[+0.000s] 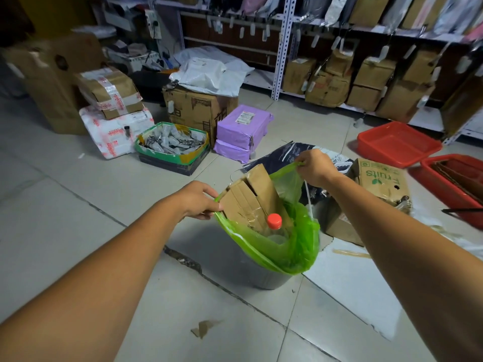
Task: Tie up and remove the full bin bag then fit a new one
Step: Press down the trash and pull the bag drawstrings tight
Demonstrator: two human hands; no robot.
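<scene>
A translucent green bin bag sits in a dark grey bin on the tiled floor. Flattened cardboard and a clear bottle with a red cap stick out of the bag. My left hand pinches the bag's rim on its left side. My right hand grips the rim on the far right side and lifts it above the bin. The bag's mouth is stretched open between the two hands. A white string hangs below my right hand.
A "fruits" cardboard box stands right of the bin, red trays beyond it. A green-rimmed box of small items, purple parcels and cartons lie behind. Shelving lines the back wall.
</scene>
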